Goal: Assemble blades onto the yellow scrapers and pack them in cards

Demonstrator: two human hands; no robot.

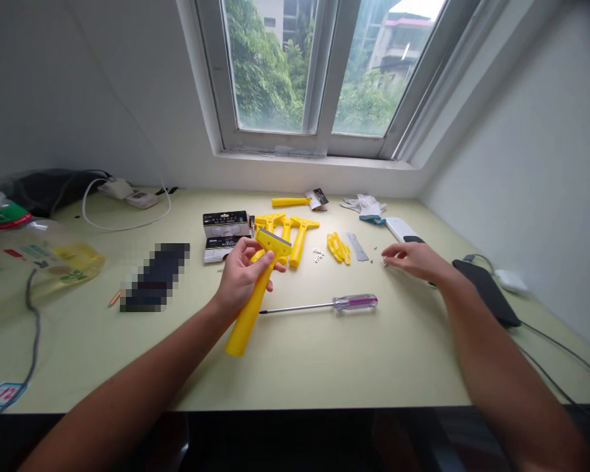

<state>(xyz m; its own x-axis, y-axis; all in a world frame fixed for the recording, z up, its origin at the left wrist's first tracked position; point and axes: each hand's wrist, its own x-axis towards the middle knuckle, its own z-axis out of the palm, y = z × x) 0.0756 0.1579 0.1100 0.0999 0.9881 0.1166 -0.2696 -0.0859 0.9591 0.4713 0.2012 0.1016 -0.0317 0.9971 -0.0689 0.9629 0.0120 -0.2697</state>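
Observation:
A yellow scraper with a metal blade at its head is gripped by my left hand, its handle slanting down toward the table's front. My right hand is at the right, fingertips pinched at the tabletop on something too small to make out. Between the hands lie a screwdriver with a clear and purple handle, small white nuts or washers, yellow plastic pieces and flat grey blades. Several more yellow scrapers lie behind my left hand.
Black boxes stand behind my left hand. A white glove and a packaged scraper lie at the back. A bottle is at the left, a black device with cables at the right.

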